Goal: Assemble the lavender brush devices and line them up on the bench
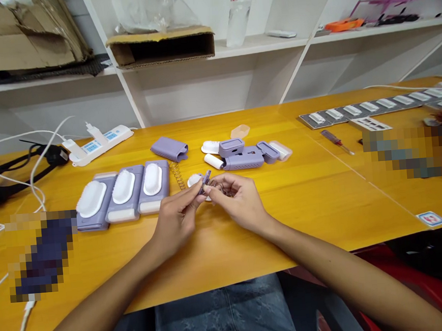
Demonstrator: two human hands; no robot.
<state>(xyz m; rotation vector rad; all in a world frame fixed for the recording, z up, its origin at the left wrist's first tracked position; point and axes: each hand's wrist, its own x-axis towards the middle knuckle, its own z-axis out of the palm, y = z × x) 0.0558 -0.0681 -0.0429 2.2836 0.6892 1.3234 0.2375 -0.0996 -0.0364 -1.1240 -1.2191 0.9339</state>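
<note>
A small purple part (206, 177) is up off the desk (220, 252), in the fingertips where the two hands meet, in front of the person's lap. It stands at a tilt, its long axis running from the left fingertips up and away toward the right, so that it crosses the line between the hands rather than lying along it.

The left hand (177, 215) is the one it belongs to: its grip is narrow, thumb and forefinger pinched on the lower end, with the upper end sticking out free. The right hand (239, 202) comes in from the other side, its thumb tip right at the part, touching or all but touching; the overlap makes it hard to say which. Its grip is curled and seems to be closed around a dark coil of wire (222, 187), which sits just to the right of the purple part. Whether coil and part are joined is hidden by the fingers.

So the coil lies to the right of the part, nearly level with it, and the right hand is nearer to the coil while the left has the part.

Just beyond the fingers, a round white piece (194, 180) lies on the desk, partly covered by the left hand. A loose spring (177, 175) lies near it to the left, its long axis pointing roughly away from the body, below a purple sleeve (169, 149).
</note>
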